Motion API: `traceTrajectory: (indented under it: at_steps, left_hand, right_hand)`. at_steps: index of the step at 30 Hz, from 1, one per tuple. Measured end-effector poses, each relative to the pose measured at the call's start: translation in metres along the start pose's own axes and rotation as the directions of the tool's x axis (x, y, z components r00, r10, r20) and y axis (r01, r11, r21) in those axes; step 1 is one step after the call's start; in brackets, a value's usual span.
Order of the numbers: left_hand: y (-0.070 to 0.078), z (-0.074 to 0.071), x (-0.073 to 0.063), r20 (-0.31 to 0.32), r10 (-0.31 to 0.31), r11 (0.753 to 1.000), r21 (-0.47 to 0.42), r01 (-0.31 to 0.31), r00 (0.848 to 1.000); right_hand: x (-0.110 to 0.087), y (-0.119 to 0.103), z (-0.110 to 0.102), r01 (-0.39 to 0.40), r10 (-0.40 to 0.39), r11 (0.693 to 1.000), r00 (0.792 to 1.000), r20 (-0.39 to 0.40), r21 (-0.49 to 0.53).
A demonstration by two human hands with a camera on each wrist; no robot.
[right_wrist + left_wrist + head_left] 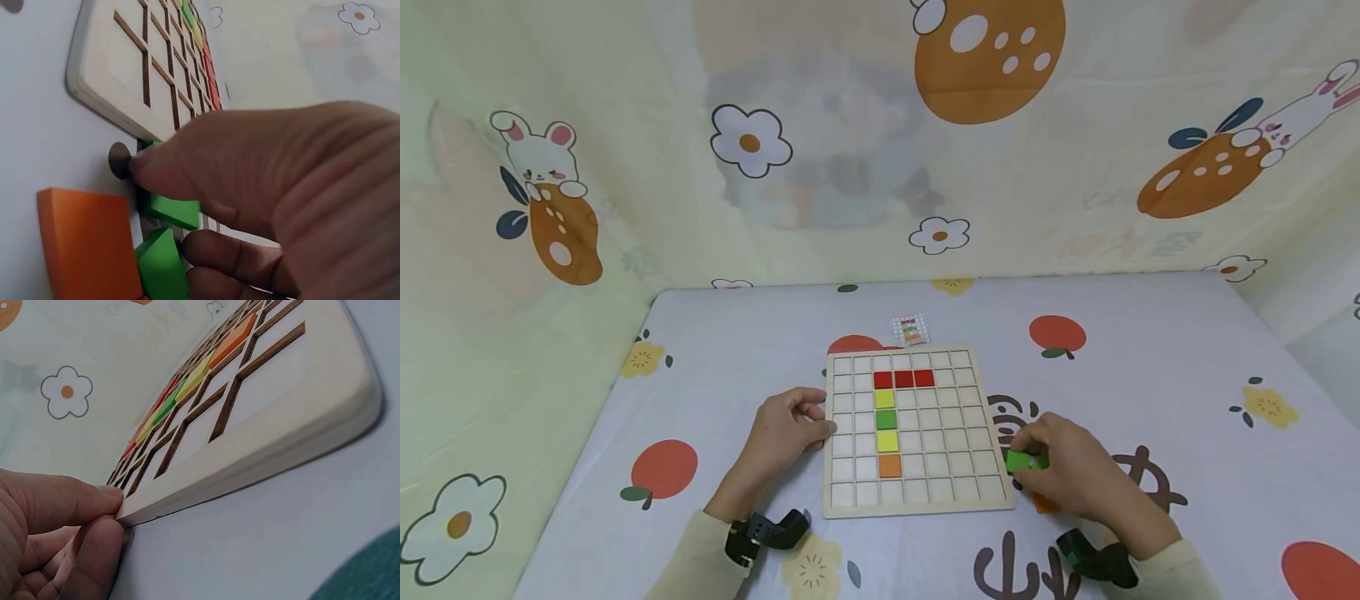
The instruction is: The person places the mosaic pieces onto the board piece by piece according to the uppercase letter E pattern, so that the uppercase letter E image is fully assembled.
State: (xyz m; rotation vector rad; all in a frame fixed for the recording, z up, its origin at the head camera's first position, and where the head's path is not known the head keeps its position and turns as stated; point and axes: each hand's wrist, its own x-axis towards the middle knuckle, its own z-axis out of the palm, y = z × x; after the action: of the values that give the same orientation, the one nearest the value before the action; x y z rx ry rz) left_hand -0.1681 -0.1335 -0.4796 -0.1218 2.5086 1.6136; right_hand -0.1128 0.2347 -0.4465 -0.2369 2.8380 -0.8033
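Observation:
A light wooden grid board (958,504) lies on the table, holding coloured square tiles. Three red tiles (903,379) form a row near its top. Below the leftmost red one runs a column: a yellow tile (885,399), a green, another yellow and an orange tile (890,466). My left hand (784,429) pinches the board's left edge between thumb and finger. At the right edge, my right hand (1063,467) pinches a green tile (172,211) between thumb and fingers. Another green tile (164,265) lies just under those fingers, beside a loose orange tile (90,244).
Behind the board's top edge lies a small card (911,330) printed with a coloured grid pattern. The tablecloth (737,350) is white with fruit and flower prints. A printed curtain (842,250) hangs at the back and sides. Each wrist wears a black camera strap (741,546).

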Motion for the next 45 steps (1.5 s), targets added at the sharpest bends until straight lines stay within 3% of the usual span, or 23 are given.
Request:
traceTrajectory:
  at_steps: [15, 21, 26, 31, 39, 45]
  left_hand:
    - [0.000, 0.001, -0.001, -0.007, 0.002, 1.000, -0.002, -0.002, 1.000]
    - [-0.001, 0.001, -0.001, -0.006, 0.001, 1.000, -0.004, -0.001, 1.000]
    - [-0.001, 0.001, -0.001, -0.003, 0.004, 1.000, -0.006, -0.004, 1.000]
    - [-0.001, 0.001, -0.001, -0.001, 0.009, 1.000, -0.005, -0.009, 1.000]
    - [-0.001, 0.002, 0.000, 0.000, 0.008, 1.000, -0.007, -0.008, 1.000]
    - [-0.001, 0.002, -0.001, -0.005, 0.011, 1.000, -0.001, -0.011, 1.000]
  right_hand:
    - [0.004, 0.006, 0.003, -0.010, 0.016, 0.976, 1.000, -0.027, 0.215]
    - [0.009, 0.005, 0.005, 0.003, 0.022, 0.966, 0.996, -0.092, 0.260]
    - [0.011, 0.003, 0.008, -0.002, 0.027, 0.957, 0.996, -0.081, 0.290]
    - [0.012, 0.000, 0.008, -0.015, 0.030, 0.968, 0.998, -0.057, 0.250]
    - [0.019, -0.004, 0.006, 0.064, -0.058, 0.994, 0.996, -0.067, 0.089]
    - [0.025, -0.015, 0.006, 0.130, -0.119, 0.987, 0.987, -0.107, 0.097]
